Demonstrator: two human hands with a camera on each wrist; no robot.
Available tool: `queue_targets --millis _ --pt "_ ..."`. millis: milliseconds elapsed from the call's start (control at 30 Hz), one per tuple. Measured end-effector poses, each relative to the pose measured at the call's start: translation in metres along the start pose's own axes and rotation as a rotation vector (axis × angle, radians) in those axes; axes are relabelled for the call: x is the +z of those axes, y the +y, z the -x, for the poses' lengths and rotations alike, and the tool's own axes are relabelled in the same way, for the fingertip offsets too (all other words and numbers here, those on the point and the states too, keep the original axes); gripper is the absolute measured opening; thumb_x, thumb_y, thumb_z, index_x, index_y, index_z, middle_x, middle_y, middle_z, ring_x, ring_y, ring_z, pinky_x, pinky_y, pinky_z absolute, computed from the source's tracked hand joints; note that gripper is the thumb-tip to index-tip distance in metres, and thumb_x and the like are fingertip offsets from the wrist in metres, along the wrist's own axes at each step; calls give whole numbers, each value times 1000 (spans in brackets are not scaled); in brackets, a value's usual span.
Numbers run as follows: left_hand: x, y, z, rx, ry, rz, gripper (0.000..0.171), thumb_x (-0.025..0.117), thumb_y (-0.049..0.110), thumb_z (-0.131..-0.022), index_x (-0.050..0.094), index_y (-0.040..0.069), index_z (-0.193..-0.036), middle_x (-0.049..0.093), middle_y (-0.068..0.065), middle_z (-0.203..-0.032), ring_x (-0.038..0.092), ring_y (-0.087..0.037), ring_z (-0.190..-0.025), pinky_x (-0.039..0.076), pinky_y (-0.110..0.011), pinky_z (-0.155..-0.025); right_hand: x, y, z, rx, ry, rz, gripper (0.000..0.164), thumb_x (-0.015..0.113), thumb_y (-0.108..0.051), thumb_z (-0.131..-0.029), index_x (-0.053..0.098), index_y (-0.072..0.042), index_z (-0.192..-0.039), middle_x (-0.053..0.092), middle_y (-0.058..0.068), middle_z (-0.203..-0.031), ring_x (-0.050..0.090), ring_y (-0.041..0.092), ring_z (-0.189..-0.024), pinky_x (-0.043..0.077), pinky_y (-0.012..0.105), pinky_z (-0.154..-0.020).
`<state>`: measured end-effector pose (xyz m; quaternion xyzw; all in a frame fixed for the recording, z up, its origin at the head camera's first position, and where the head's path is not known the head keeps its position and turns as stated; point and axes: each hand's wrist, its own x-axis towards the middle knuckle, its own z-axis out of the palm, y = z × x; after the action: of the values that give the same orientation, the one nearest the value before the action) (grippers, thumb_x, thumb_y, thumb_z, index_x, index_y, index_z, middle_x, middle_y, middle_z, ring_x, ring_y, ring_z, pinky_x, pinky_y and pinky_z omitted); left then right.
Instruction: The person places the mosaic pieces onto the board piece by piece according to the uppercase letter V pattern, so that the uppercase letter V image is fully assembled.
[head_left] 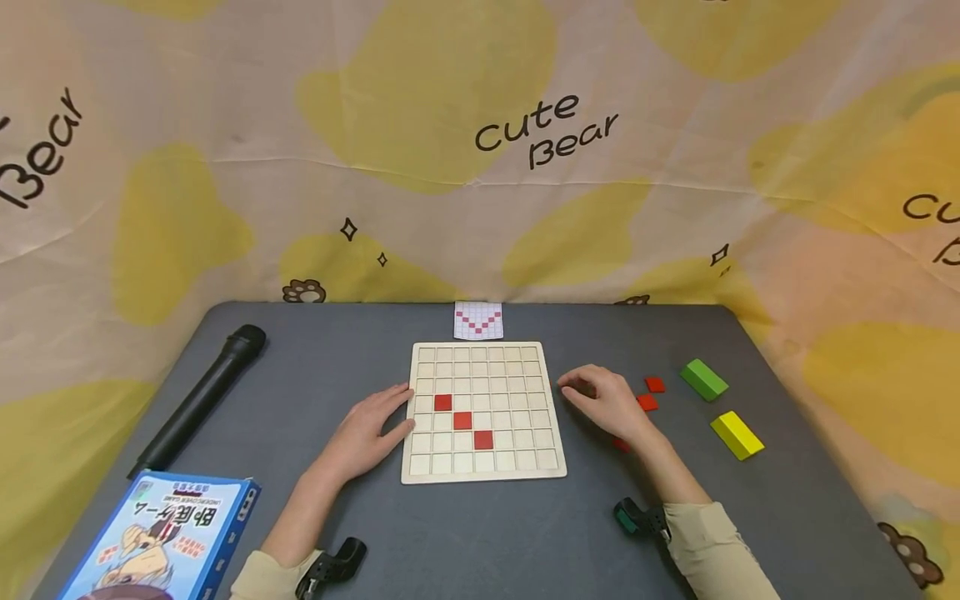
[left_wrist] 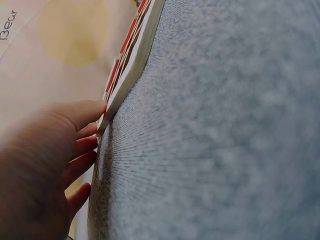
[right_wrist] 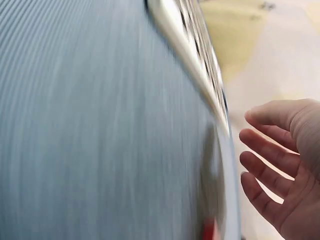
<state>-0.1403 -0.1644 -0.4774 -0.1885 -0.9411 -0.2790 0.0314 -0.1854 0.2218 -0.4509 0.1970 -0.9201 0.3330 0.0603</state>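
Observation:
A pale wooden grid board (head_left: 485, 467) lies mid-table with three red square tiles (head_left: 462, 421) in its cells, stepping down to the right. My left hand (head_left: 367, 433) rests at the board's left edge, its extended fingers and thumb touching the rim. Just off the right edge is my right hand (head_left: 606, 402), above the table with fingers loosely bent. In the right wrist view its thumb and fingers stand apart with nothing seen between them. Loose red tiles (head_left: 655, 384) lie beside and beneath the right forearm, partly hidden by it.
Behind the board lies a small card (head_left: 478, 322) printed with a V of coloured squares. To the right are a green block (head_left: 704, 380) and a yellow block (head_left: 738, 435). A black microphone (head_left: 202, 400) and a blue game box (head_left: 161, 533) occupy the left side.

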Motion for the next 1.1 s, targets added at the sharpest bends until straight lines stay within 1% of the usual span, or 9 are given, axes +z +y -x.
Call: queue_targets --millis 200,333,467,533,600,733,833,933,1100 --pt "-1 0 1 -3 3 22 51 64 24 -95 53 2 -139 49 -20 -143 42 -39 -134 31 -59 -108 -31 34 19 82 65 88 13 68 -9 -91 73 -7 -102 68 12 -105 61 28 -89 50 46 -77" --pt "-2 0 2 -3 4 41 51 64 23 -95 52 1 -139 48 -20 -143 40 -40 -134 30 -60 -108 -48 52 27 154 97 116 17 63 -6 -92 71 -1 -106 64 22 -113 56 40 -103 44 56 -87" --pt "-1 0 2 -12 -5 65 51 64 22 -95 52 1 -140 48 -21 -143 39 -40 -135 28 -60 -109 -57 63 31 227 85 131 24 59 -6 -93 67 5 -112 57 31 -121 47 48 -114 36 63 -97" --pt "-1 1 2 -16 -9 74 51 65 22 -95 52 0 -139 47 -21 -143 38 -40 -136 27 -60 -110 -58 66 32 259 64 136 27 59 -7 -93 65 7 -115 54 33 -124 46 49 -115 36 63 -97" --pt "-1 1 2 -17 -12 79 51 65 21 -95 52 0 -139 47 -21 -143 38 -40 -136 27 -60 -110 -57 66 31 278 40 127 29 59 -8 -93 64 7 -118 52 33 -125 49 47 -112 39 61 -95" --pt "-1 2 2 -23 -12 82 51 65 20 -95 51 -1 -140 47 -22 -144 38 -40 -136 26 -59 -111 -54 62 26 284 -11 50 31 61 -8 -93 62 4 -122 53 29 -126 58 42 -107 48 55 -90" --pt "-1 1 1 -26 -10 80 52 64 20 -95 50 -1 -140 46 -22 -144 37 -40 -137 26 -59 -112 -52 58 21 287 -32 9 33 63 -6 -92 62 2 -124 54 27 -124 61 41 -107 52 52 -89" --pt "0 0 1 -23 -8 83 52 64 21 -95 50 0 -140 46 -21 -145 37 -39 -137 26 -59 -111 -51 56 18 285 -28 35 34 64 -3 -90 62 2 -123 57 26 -120 61 41 -106 52 52 -87" --pt "1 -2 1 -16 -5 93 52 65 21 -95 51 1 -140 47 -20 -145 37 -39 -137 26 -59 -111 -49 55 16 257 -1 92 31 67 -2 -87 65 2 -117 62 22 -109 59 37 -97 51 50 -81"
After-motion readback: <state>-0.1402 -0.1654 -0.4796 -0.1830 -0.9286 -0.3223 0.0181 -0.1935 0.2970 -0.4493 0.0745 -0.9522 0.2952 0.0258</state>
